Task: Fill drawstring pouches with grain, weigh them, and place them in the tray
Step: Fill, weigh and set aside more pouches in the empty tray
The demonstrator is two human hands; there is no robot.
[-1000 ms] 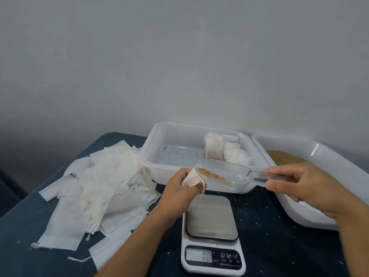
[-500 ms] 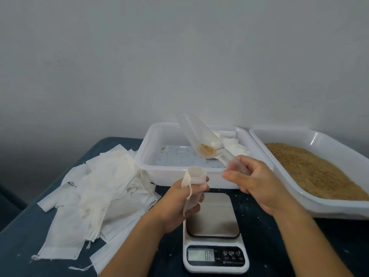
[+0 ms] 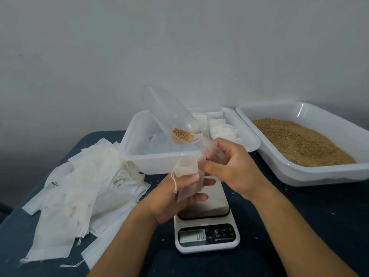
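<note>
My left hand (image 3: 175,196) grips a small white drawstring pouch (image 3: 189,176) upright above the scale (image 3: 206,234), its string hanging at the left. My right hand (image 3: 233,168) holds the handle of a clear plastic scoop (image 3: 171,114), tilted mouth up, with a little brown grain (image 3: 182,134) at its lower end; its thumb and forefinger touch the pouch's top edge. The scale display reads 0.0 and its steel plate (image 3: 217,204) is partly hidden by my hands. Behind stands the white tray (image 3: 157,162) holding several filled pouches (image 3: 221,129).
A second white tray (image 3: 311,174) full of brown grain (image 3: 299,140) stands at the right. A heap of empty pouches (image 3: 85,186) covers the dark blue table's left side. A grey wall rises behind.
The scoop swung up from level over the pouch to mouth-up, grain sliding to its lower end. My right hand moved left to the pouch's top edge. The pouch was lifted slightly.
</note>
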